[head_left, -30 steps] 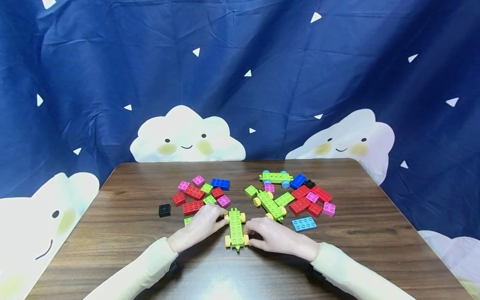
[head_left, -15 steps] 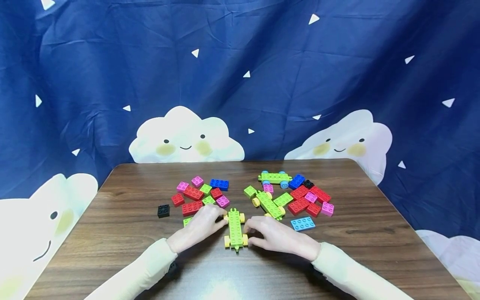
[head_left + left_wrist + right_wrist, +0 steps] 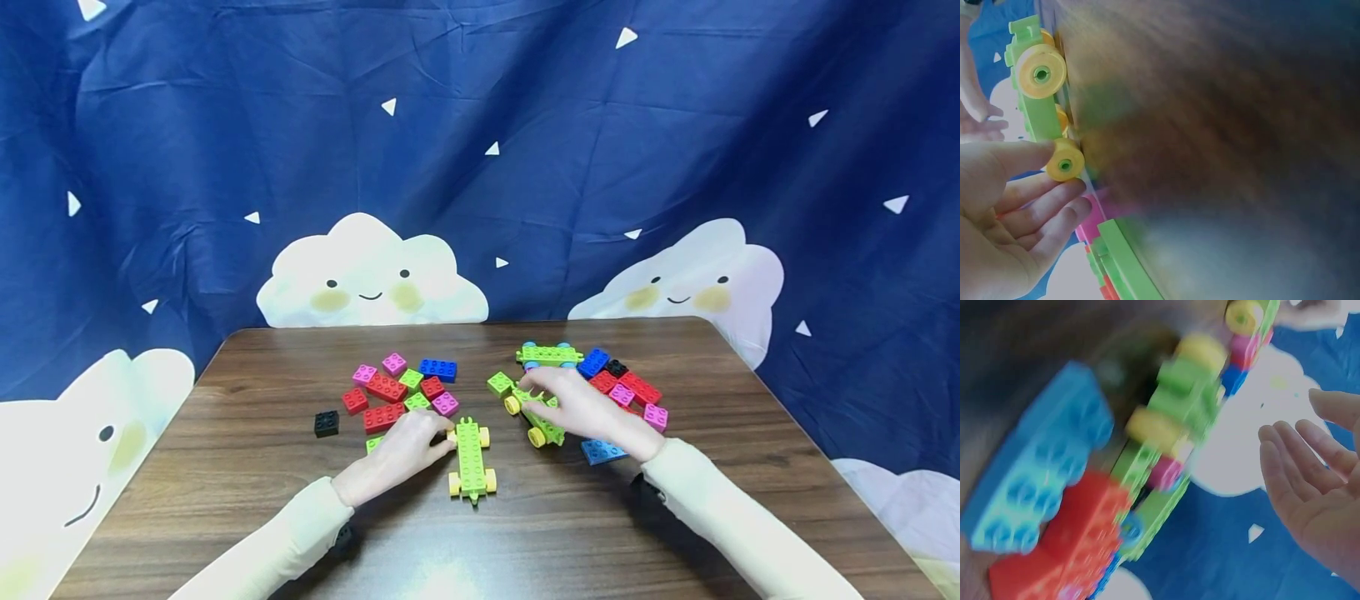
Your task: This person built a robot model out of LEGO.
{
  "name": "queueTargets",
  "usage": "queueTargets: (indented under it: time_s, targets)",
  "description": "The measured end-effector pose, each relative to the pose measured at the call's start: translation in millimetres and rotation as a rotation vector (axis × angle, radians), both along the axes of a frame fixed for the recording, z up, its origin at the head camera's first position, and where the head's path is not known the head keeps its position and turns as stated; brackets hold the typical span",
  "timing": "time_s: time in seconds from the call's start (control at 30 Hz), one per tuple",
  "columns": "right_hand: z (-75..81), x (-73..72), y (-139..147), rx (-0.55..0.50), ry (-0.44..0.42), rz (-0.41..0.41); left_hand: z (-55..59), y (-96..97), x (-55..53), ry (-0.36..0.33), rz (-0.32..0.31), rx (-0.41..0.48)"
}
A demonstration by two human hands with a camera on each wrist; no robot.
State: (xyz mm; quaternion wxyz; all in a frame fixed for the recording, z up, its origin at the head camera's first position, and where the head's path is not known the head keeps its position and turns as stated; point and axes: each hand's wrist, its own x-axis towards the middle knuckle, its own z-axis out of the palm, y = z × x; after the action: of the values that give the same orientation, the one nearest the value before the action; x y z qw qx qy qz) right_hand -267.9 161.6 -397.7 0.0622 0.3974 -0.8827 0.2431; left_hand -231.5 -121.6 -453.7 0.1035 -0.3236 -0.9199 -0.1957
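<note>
A lime-green wheeled toy base with yellow wheels stands lengthwise at the middle of the table. My left hand pinches its far left wheel between thumb and fingers, as the left wrist view shows. Above a second green base with yellow wheels hovers my right hand. In the right wrist view that hand's fingers are loosely extended and hold nothing. The right hand covers part of the second base and some bricks behind it.
Red, pink, green and blue bricks lie left of centre, with a black brick beside them. Farther back is a green base with blue wheels. More red bricks and a light blue brick lie at the right.
My right hand has left the near right side of the middle base and moved right and away, over the second base. The left hand stays at its wheel.
</note>
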Motion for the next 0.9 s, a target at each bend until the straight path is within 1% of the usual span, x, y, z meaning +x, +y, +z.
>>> queueTargets:
  time_s: [0.1,0.2,0.3,0.37,0.53,0.7,0.8,0.9]
  targets:
    - [-0.1,-17.9,10,-0.016,-0.020,-0.058,-0.1,-0.2,-0.2,0.005,-0.005,-0.003]
    - [-5.0,-34.6,19,-0.017,-0.043,-0.104,-0.7,-0.6,-0.8,0.012,-0.007,-0.008]
    - [-11.0,-47.3,25,0.000,-0.077,-0.139,-1.1,-0.8,-1.2,0.017,-0.006,-0.008]
    - [-14.4,-53.4,28,0.012,-0.097,-0.154,-1.3,-0.8,-1.5,0.020,-0.004,-0.010]
    - [-21.3,-62.6,30,0.063,-0.126,-0.181,-0.2,-0.9,-1.1,0.028,0.001,-0.017]
    - [-25.6,-66.7,27,0.132,-0.162,-0.189,-0.1,-1.7,-0.3,0.027,-0.011,-0.020]
    - [-27.9,-69.2,25,0.167,-0.159,-0.183,-0.1,-2.3,0.0,0.024,-0.016,-0.019]
    - [-29.5,-71.6,24,0.187,-0.136,-0.171,1.1,-2.7,0.5,0.023,-0.013,-0.017]
